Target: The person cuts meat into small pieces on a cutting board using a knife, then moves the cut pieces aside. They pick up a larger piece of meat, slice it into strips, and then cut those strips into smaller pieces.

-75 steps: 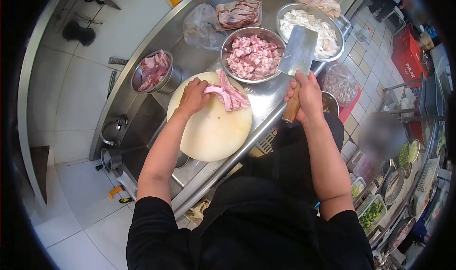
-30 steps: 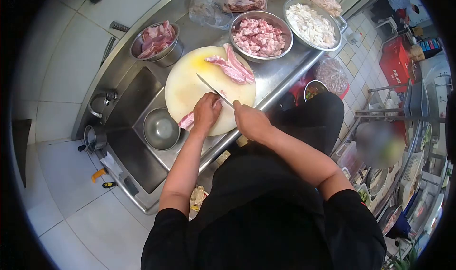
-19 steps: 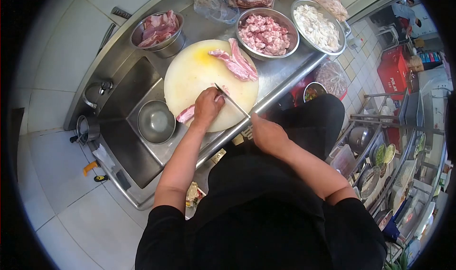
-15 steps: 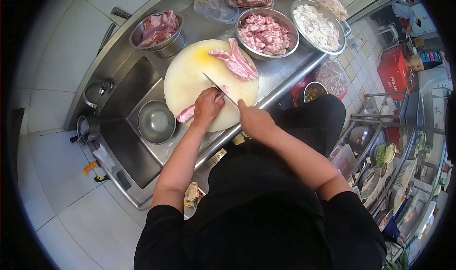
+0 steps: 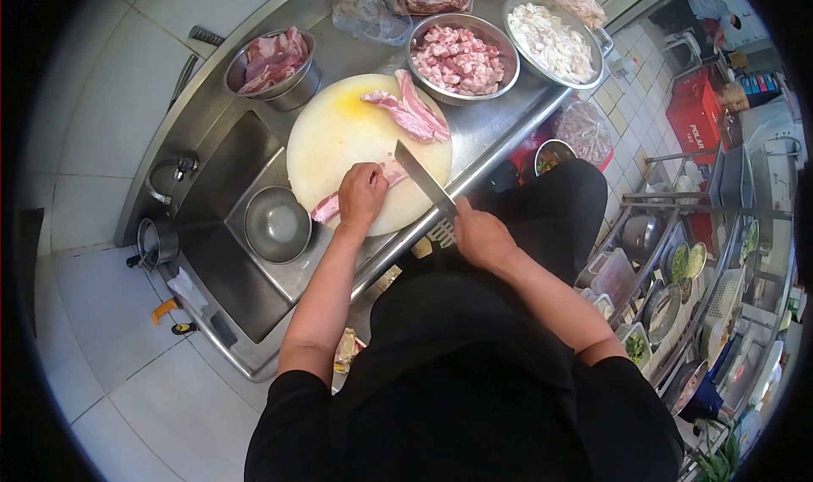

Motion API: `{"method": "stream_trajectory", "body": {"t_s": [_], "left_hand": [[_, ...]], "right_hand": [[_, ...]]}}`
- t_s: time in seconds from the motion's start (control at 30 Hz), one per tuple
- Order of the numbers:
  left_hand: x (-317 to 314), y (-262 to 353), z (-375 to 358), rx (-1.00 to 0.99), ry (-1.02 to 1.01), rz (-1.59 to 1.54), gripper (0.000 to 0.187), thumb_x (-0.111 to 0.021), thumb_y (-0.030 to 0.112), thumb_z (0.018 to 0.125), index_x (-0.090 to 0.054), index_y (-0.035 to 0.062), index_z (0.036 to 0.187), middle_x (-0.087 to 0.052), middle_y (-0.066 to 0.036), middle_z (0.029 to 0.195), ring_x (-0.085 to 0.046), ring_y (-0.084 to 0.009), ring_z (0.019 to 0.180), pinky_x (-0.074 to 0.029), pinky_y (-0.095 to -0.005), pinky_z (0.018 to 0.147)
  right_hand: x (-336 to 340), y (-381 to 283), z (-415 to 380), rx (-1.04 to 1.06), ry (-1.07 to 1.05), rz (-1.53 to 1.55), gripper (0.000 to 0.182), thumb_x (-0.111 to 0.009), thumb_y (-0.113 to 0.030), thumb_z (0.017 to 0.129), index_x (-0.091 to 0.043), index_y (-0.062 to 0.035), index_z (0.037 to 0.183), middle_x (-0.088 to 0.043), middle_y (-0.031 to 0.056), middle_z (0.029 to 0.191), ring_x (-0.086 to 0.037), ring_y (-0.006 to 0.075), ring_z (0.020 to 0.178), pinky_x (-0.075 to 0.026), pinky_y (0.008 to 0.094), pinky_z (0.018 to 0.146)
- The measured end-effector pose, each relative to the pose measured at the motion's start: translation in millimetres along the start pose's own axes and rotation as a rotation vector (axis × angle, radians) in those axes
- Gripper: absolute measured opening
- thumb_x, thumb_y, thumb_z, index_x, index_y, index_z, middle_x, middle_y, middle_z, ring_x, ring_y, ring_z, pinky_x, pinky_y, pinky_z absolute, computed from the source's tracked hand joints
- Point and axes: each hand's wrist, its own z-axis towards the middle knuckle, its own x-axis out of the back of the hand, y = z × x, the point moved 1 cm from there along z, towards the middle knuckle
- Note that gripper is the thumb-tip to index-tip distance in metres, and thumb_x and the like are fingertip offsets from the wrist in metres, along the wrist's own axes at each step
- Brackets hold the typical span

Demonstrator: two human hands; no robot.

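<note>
R hand (image 5: 483, 235) grips cleaver (image 5: 428, 178), blade just beside R end of 1 meat strip (image 5: 327, 207) on round board (image 5: 318, 147). L hand (image 5: 362, 196), nearer, presses strip mid-length, its long axis near-L to far-R; more meat (image 5: 413, 113) lies beyond.

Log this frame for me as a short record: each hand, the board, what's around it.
left hand: on a meat strip, fingers curled
right hand: gripping a cleaver by its handle
board: round, with other meat at its far side
beyond board: bowl of diced meat; basin of white pieces
left of board: bowl of larger meat pieces; sink; metal bowl
</note>
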Motion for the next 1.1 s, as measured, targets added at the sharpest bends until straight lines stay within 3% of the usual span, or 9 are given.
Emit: {"method": "stream_trajectory", "body": {"t_s": [0.13,0.33,0.37,0.43,0.57,0.63,0.8,1.1], "left_hand": [[15.5,11.5,-5.6,0.006,-0.044,-0.135,0.023,-0.071,0.009,0.079,-0.064,0.0041,0.101,-0.065,-0.016,0.103,-0.065,-0.0343,0.090,-0.054,-0.0433,0.084],[18.7,4.0,-9.3,-0.067,-0.118,-0.023,0.031,-0.073,0.009,0.078,-0.065,0.0030,0.107,-0.066,-0.017,0.105,-0.063,-0.0360,0.099,-0.053,-0.0441,0.087],[17.6,4.4,-9.8,-0.066,-0.115,-0.026,0.031,-0.073,0.009,0.078,-0.065,0.0030,0.107,-0.066,-0.017,0.105,-0.063,-0.0360,0.099,-0.053,-0.0441,0.087],[16.7,7.2,-9.7,0.023,-0.118,-0.009,0.030,-0.072,0.009,0.077,-0.066,0.0028,0.106,-0.068,-0.017,0.103,-0.064,-0.0360,0.098,-0.053,-0.0449,0.087],[10.9,-5.5,-6.6,-0.039,-0.095,-0.007,0.030,-0.071,0.008,0.077,-0.066,0.0023,0.106,-0.068,-0.018,0.103,-0.065,-0.0355,0.097,-0.053,-0.0433,0.087],[12.3,-5.3,-9.5,-0.052,-0.108,-0.028,0.028,-0.071,0.008,0.078,-0.066,0.0027,0.105,-0.069,-0.017,0.104,-0.067,-0.0349,0.096,-0.053,-0.0431,0.088],[21.7,13.4,-7.6,-0.027,-0.102,-0.105,0.026,-0.069,0.008,0.079,-0.067,0.0021,0.105,-0.069,-0.015,0.106,-0.066,-0.0355,0.099,-0.054,-0.0447,0.087],[14.6,3.1,-5.2,-0.112,-0.142,-0.027,0.024,-0.071,0.007,0.081,-0.068,0.0020,0.104,-0.069,-0.017,0.104,-0.066,-0.0363,0.099,-0.054,-0.0429,0.086]], "right_hand": [[8.5,-22.5,8.1,0.097,0.165,0.054,0.020,-0.048,-0.014,0.100,-0.047,0.0008,0.113,-0.066,0.0281,0.080,-0.068,0.0471,0.080,-0.052,0.0578,0.073],[29.1,-47.2,-16.3,0.263,0.373,0.123,0.016,-0.050,-0.013,0.099,-0.048,-0.0016,0.109,-0.066,0.0237,0.078,-0.068,0.0439,0.078,-0.054,0.0549,0.071],[24.0,-40.4,-13.9,0.265,0.372,0.119,0.016,-0.050,-0.013,0.099,-0.048,-0.0016,0.109,-0.066,0.0237,0.078,-0.068,0.0439,0.078,-0.054,0.0549,0.071],[6.6,-16.8,-5.7,0.179,0.089,-0.103,0.016,-0.051,-0.011,0.097,-0.048,-0.0014,0.109,-0.067,0.0244,0.080,-0.069,0.0435,0.078,-0.055,0.0540,0.070],[7.3,-0.6,4.2,0.122,0.055,-0.206,0.017,-0.051,-0.010,0.095,-0.048,0.0002,0.109,-0.067,0.0260,0.081,-0.070,0.0437,0.079,-0.056,0.0541,0.070],[11.2,-3.3,3.0,0.059,0.154,-0.135,0.016,-0.049,-0.009,0.096,-0.048,0.0022,0.108,-0.067,0.0272,0.081,-0.070,0.0445,0.079,-0.056,0.0545,0.071],[24.7,-19.4,0.0,0.155,0.205,-0.042,0.016,-0.046,-0.010,0.098,-0.049,0.0024,0.107,-0.068,0.0271,0.083,-0.070,0.0441,0.079,-0.055,0.0548,0.071],[-7.9,-36.6,24.6,0.149,-0.012,-0.063,0.017,-0.047,-0.009,0.096,-0.048,0.0023,0.109,-0.069,0.0289,0.086,-0.070,0.0449,0.085,-0.054,0.0563,0.077]]}}
